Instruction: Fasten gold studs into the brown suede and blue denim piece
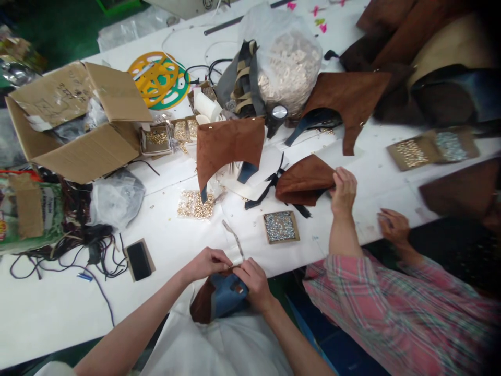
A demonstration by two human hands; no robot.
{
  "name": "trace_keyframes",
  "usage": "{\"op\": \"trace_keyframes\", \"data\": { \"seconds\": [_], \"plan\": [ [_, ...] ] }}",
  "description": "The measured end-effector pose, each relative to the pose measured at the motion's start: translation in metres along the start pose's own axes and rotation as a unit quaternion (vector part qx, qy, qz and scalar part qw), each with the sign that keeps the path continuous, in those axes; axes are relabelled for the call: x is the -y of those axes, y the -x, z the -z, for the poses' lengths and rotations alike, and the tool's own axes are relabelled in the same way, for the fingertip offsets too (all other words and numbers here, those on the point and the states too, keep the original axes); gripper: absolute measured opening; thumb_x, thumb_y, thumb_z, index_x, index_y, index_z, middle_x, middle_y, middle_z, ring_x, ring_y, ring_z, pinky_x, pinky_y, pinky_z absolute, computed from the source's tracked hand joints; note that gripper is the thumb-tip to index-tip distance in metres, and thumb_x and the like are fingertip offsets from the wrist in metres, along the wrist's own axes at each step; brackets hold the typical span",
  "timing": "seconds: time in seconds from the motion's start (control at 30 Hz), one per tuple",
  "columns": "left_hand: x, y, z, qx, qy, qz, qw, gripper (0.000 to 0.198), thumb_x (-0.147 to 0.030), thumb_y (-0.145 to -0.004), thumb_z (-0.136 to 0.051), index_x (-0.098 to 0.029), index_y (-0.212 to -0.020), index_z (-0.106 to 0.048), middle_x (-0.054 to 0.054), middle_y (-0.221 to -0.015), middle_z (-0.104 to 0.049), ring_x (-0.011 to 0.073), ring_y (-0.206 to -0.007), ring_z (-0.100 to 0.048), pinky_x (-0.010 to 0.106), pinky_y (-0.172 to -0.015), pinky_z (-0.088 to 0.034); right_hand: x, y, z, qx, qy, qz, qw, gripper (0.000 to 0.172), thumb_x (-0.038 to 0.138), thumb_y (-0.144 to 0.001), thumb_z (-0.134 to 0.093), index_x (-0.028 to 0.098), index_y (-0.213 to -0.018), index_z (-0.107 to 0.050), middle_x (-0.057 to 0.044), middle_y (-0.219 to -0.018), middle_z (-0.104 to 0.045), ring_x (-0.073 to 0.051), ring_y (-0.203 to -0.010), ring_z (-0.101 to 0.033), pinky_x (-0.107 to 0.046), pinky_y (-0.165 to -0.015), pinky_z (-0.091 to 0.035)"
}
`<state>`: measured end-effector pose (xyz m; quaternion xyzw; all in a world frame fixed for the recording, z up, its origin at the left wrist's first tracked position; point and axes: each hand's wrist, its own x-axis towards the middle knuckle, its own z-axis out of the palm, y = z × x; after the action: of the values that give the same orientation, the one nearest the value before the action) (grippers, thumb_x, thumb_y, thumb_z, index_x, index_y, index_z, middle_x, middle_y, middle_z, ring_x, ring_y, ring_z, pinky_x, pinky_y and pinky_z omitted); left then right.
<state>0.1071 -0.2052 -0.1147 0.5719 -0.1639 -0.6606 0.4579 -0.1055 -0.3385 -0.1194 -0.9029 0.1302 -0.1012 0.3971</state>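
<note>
At the table's front edge, over my lap, I hold a piece of brown and blue material (225, 295) with both hands. My left hand (211, 262) pinches its upper edge, fingers closed. Close beside it, my right hand (252, 279) grips the same edge, with its thumb near my left fingertips. Whatever small part may lie between the fingertips is hidden. Just beyond my hands lies a narrow pale strip (234, 237). A small box of silvery metal pieces (281, 227) stands to the right, and a clear bag of gold-coloured pieces (195, 204) lies farther back.
On the right, a co-worker's hand (343, 190) holds a folded brown piece (305, 180). More brown cut pieces (230, 141) lie beyond. At left are a cardboard box (90, 151), a phone (139, 260) and tangled dark cords (99, 250). A large plastic bag (287, 62) stands at the back.
</note>
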Motion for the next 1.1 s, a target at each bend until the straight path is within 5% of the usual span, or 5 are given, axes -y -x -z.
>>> {"op": "trace_keyframes", "data": {
  "seconds": [0.3, 0.53, 0.83, 1.1],
  "plan": [
    [-0.003, 0.0, -0.003, -0.009, -0.008, 0.006, 1.0, 0.033, -0.048, -0.086, -0.09, -0.016, -0.098, -0.087, 0.008, -0.091, -0.077, 0.0192, -0.082, -0.072, 0.03, -0.078, -0.058, 0.002, 0.002, -0.001, -0.007, -0.024, -0.026, 0.999, 0.015, 0.023, -0.107, -0.06, 0.022, -0.1, -0.072, -0.005, -0.087, -0.054, -0.023, -0.089, -0.049, -0.039, -0.075, -0.037],
    [-0.007, 0.006, -0.007, -0.003, -0.012, -0.014, 1.0, 0.044, -0.05, -0.097, -0.08, -0.019, -0.128, -0.081, 0.011, -0.109, -0.08, 0.0219, -0.096, -0.074, 0.034, -0.09, -0.058, 0.001, 0.002, -0.003, -0.042, -0.077, -0.061, 0.994, 0.013, 0.022, -0.106, -0.062, 0.021, -0.097, -0.071, -0.004, -0.087, -0.049, -0.022, -0.09, -0.05, -0.038, -0.075, -0.038],
    [-0.016, 0.001, -0.013, -0.058, -0.182, -0.066, 0.979, 0.033, -0.046, -0.103, -0.068, -0.024, -0.121, -0.085, 0.008, -0.104, -0.079, 0.0224, -0.098, -0.072, 0.034, -0.089, -0.055, -0.009, -0.003, -0.012, -0.059, -0.148, -0.108, 0.981, 0.015, 0.022, -0.106, -0.059, 0.021, -0.101, -0.073, -0.003, -0.091, -0.048, -0.023, -0.093, -0.051, -0.039, -0.079, -0.04],
    [0.0, -0.014, -0.016, -0.077, -0.186, -0.064, 0.977, 0.032, -0.046, -0.103, -0.065, -0.026, -0.117, -0.086, 0.007, -0.111, -0.082, 0.0252, -0.107, -0.074, 0.037, -0.1, -0.055, -0.02, -0.007, -0.02, -0.077, -0.178, -0.192, 0.962, 0.018, 0.014, -0.097, -0.059, 0.023, -0.099, -0.075, -0.003, -0.092, -0.055, -0.022, -0.092, -0.058, -0.035, -0.079, -0.044]
  ]
}}
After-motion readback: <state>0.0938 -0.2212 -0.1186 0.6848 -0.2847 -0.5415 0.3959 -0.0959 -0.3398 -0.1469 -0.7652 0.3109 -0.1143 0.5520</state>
